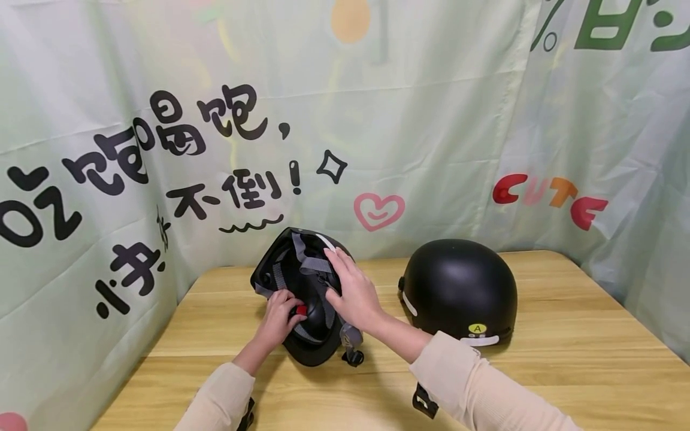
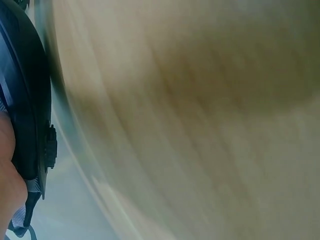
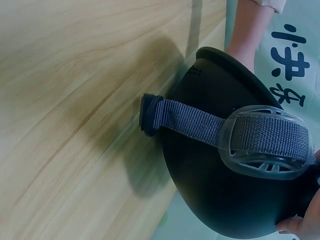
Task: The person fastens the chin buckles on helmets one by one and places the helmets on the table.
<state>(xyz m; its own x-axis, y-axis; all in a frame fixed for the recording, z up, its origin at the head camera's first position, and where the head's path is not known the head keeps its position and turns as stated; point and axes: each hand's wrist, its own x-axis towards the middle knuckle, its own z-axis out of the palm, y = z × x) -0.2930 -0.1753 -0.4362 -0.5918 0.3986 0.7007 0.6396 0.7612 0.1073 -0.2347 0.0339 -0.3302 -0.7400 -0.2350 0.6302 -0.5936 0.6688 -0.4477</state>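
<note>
A black helmet [image 1: 309, 353] is tipped up on the table, its padded inside facing me, with grey straps [image 1: 315, 264] across it. My left hand [image 1: 277, 317] is at the left side of the opening, pinching a black buckle with a red tab [image 1: 301, 310]. My right hand [image 1: 356, 293] holds the right rim, thumb on the inner side; in the right wrist view its fingertips [image 3: 290, 226] touch the black shell. A grey strap [image 3: 192, 122] with a clear plastic guide [image 3: 272, 167] hangs outside the shell. In the left wrist view the left hand [image 2: 10, 180] shows only partly.
To the right stands a second black helmet [image 1: 458, 287], dome up, with a yellow "A" sticker [image 1: 477, 328]. Black buckle ends [image 1: 424, 401] lie near the right sleeve. Behind the wooden table [image 1: 566, 335] hangs a printed curtain [image 1: 442, 149].
</note>
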